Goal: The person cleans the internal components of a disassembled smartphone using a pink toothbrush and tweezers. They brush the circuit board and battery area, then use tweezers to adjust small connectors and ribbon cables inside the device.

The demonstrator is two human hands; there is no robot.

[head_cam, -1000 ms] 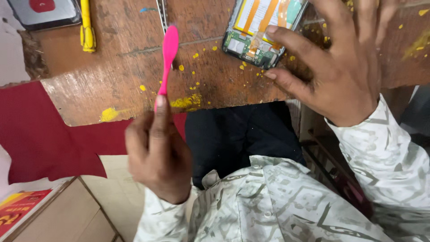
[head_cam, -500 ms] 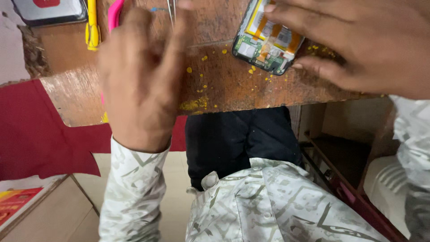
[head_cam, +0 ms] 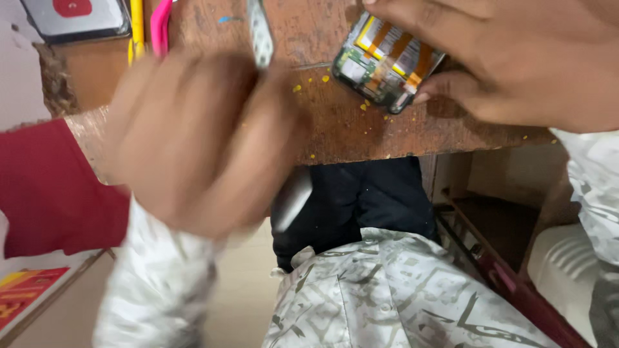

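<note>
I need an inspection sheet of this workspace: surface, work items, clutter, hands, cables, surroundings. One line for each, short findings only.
Surface: worn wooden table with yellow specks.
Work items: opened phone, circuit board and yellow strips exposed, on the table under the right hand; metal tweezers above the left hand.
Clutter: pink tool, yellow tool, grey device at the far edge.
Hands: right hand grips the phone; left hand blurred, grip unclear.
Cables: nothing seen.
Surroundings: red cloth at left, shelf under the table at right.
</note>
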